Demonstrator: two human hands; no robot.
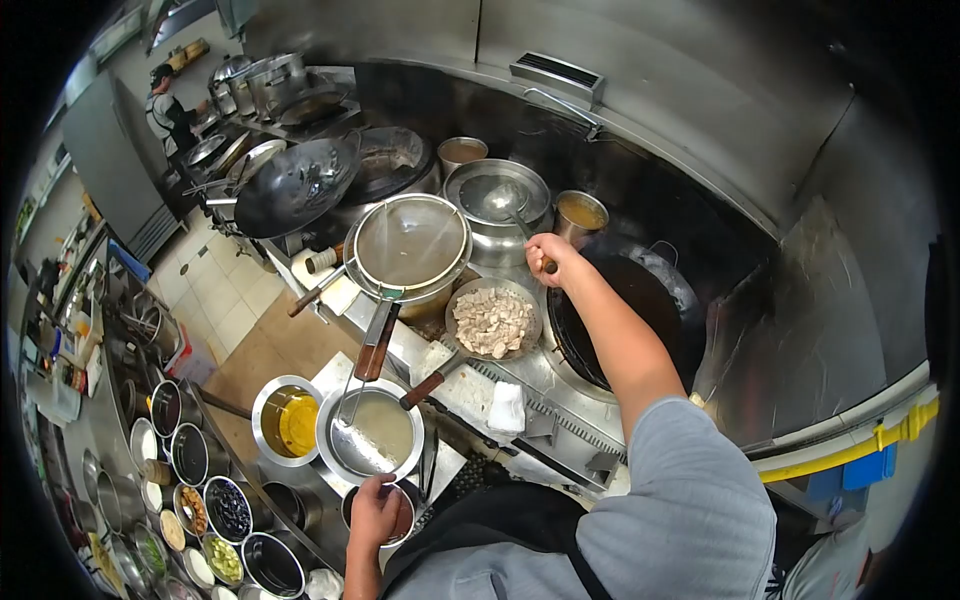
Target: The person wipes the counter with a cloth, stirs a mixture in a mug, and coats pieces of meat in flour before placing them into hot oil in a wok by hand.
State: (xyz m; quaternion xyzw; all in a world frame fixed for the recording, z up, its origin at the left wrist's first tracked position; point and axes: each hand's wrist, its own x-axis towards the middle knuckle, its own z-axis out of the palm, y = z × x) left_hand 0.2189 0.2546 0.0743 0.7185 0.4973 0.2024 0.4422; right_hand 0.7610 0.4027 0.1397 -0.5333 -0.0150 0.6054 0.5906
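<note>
My right hand (553,260) is closed around the handle of a ladle (507,202), whose bowl rests over a wide metal pot (468,182) of liquid. Below that forearm lies a dark wok (612,318), partly covered by the arm. My left hand (374,510) hangs low with loosely curled fingers and nothing visible in them. It is nearest to a pot of cloudy liquid (385,430) and a container of reddish contents (402,522), which it partly hides. A strainer of pale chopped pieces (493,320) sits between the wok and the counter edge.
A large mesh strainer (413,240) lies over a pot at centre. A second wok (298,188) is tilted at the left. Yellow oil fills a pot (290,420). Several ingredient containers (228,510) crowd the lower left. Another person (170,115) stands at the far left.
</note>
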